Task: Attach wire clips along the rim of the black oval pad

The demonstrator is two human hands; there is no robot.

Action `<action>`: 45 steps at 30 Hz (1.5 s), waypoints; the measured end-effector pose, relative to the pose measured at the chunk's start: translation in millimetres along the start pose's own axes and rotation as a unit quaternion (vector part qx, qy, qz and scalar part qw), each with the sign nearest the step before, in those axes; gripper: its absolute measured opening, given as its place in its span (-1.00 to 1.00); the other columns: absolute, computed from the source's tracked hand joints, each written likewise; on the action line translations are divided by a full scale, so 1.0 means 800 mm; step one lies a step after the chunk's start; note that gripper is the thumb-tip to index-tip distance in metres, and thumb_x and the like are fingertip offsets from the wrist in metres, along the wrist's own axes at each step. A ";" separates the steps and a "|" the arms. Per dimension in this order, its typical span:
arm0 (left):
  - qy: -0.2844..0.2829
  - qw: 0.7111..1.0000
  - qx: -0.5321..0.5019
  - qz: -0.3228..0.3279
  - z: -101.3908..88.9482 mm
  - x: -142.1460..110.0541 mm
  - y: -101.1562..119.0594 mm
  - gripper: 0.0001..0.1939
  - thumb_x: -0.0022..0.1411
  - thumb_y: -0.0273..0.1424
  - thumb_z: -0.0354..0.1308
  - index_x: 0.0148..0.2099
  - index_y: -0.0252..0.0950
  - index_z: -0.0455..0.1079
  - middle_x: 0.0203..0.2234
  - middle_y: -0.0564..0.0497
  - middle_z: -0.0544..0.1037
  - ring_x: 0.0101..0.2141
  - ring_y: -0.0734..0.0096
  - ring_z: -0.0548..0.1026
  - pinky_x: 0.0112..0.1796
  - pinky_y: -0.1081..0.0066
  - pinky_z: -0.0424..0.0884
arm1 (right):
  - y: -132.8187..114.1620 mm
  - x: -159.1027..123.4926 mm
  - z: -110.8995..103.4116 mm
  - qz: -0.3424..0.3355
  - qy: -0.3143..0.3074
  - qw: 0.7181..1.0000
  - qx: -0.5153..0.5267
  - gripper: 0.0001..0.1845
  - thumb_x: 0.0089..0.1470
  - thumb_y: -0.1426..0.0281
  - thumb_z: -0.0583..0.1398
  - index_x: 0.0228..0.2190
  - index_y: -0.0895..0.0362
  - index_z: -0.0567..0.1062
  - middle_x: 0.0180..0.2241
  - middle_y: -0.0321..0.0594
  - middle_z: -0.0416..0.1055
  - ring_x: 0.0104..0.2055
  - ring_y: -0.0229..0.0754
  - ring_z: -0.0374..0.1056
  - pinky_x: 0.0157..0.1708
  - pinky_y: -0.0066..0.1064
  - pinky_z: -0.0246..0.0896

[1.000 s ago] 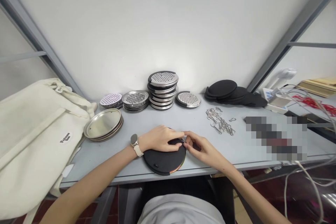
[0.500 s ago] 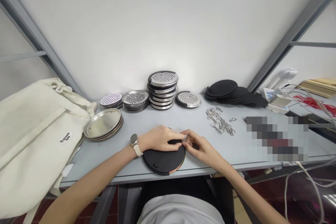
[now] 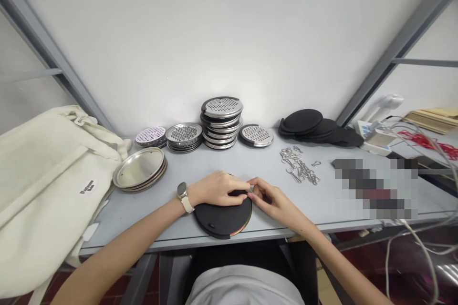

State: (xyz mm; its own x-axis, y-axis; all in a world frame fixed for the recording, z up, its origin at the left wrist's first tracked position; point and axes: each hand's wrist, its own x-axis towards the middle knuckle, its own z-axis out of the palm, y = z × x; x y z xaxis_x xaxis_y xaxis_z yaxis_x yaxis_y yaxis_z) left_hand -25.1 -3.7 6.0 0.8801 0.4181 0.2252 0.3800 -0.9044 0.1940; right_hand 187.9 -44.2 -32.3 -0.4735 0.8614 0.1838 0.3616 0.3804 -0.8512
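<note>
A round black disc (image 3: 222,218) with a coloured edge lies at the front of the grey table (image 3: 179,174). My left hand (image 3: 216,188), a watch on its wrist, lies curled over the disc's far side and grips it. My right hand (image 3: 272,200) meets it at the disc's right rim, fingertips pinched on a small metal ring (image 3: 250,190) there. How the ring sits on the disc is hidden by the fingers.
A pile of metal rings (image 3: 299,166) lies to the right. Stacked perforated metal discs (image 3: 222,121), plain metal lids (image 3: 140,170) and black discs (image 3: 315,126) stand along the wall. A cream bag (image 3: 46,190) fills the left. Cables (image 3: 422,143) lie at the right.
Both hands stay at the disc's right rim. The fingertips have shifted slightly around the small ring.
</note>
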 end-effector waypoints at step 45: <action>0.006 0.999 -0.001 -0.039 0.007 0.000 -0.002 -0.76 0.23 -0.29 0.06 -0.44 -0.27 0.18 -0.63 0.13 0.36 -0.60 0.51 0.28 -0.50 0.45 0.04 | -0.004 -0.001 -0.001 0.013 0.002 1.000 -0.025 -0.74 0.25 0.24 0.04 -0.17 0.15 0.39 -0.54 -0.40 0.13 -0.50 -0.31 0.05 -0.47 -0.49 -0.01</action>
State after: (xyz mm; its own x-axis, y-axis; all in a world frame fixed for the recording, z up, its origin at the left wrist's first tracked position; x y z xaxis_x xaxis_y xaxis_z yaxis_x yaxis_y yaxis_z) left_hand -23.9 -2.3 0.3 0.8443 0.4884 0.2203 0.4469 -0.8688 0.2132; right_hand 188.3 -46.1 -29.2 -0.4594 0.8730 0.1639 0.4143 0.3738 -0.8298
